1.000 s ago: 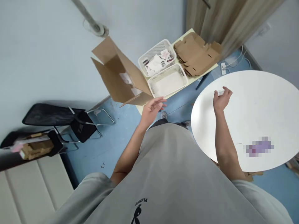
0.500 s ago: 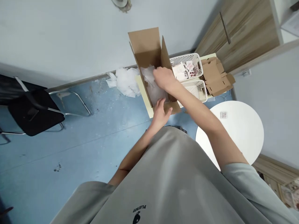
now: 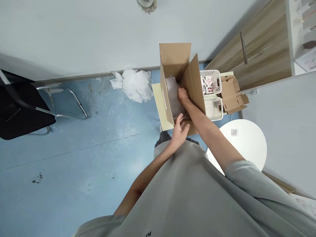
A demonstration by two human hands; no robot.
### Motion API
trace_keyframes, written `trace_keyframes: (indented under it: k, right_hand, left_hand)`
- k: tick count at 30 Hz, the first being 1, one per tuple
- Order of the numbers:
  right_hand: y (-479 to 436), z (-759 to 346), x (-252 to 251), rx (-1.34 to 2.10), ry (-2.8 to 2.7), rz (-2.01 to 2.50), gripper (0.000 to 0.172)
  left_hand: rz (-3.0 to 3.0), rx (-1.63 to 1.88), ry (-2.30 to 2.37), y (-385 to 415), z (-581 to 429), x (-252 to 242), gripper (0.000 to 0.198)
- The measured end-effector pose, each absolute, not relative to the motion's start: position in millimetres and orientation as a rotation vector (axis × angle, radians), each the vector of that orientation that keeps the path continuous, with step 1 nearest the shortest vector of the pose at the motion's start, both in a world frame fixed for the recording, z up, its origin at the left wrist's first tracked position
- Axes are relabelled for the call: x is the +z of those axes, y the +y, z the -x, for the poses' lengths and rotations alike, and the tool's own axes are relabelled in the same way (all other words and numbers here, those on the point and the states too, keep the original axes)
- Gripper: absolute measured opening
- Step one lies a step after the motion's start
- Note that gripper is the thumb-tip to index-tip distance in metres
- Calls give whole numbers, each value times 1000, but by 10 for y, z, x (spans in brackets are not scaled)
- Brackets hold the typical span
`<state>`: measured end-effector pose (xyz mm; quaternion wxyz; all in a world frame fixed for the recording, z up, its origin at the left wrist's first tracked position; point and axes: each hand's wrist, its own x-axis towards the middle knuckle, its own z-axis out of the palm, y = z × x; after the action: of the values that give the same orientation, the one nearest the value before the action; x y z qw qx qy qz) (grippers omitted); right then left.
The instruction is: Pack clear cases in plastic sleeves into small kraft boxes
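Observation:
An open cardboard box (image 3: 166, 95) stands with its flaps raised, on a pale yellow surface (image 3: 160, 107). Inside it lies white, filmy packing material (image 3: 173, 95). My right hand (image 3: 183, 95) reaches down into the box and is closed in a fist against the packing material; what its fingers hold, if anything, is hidden. At the near edge of the box my left hand (image 3: 180, 132) has its fingers apart, with the fingertips by the box rim and nothing in them.
Crumpled white packing material (image 3: 137, 85) lies on the floor by the wall. Right of the box are a white basket (image 3: 219, 82) of small packets, another white basket (image 3: 213, 108) and flattened cardboard (image 3: 230, 95). A round white table (image 3: 249, 141) and a black chair (image 3: 23, 108) flank me.
My right hand has moved deeper into the box, closed. My left hand stays open at the near edge. The view has shifted, so the box appears farther right.

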<state>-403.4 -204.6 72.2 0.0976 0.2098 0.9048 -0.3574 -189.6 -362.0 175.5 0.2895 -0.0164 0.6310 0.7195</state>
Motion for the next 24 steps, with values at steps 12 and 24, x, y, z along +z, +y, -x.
trace_keyframes:
  k: [12, 24]
  right_hand:
    - [-1749, 2632, 2731, -1313, 3058, -515, 34]
    - [-261, -645, 3045, -2043, 2954, -1822, 44]
  left_hand:
    - [-202, 1829, 1913, -3631, 1965, 2187, 96]
    - [-1172, 1008, 1886, -2095, 2037, 3009, 43]
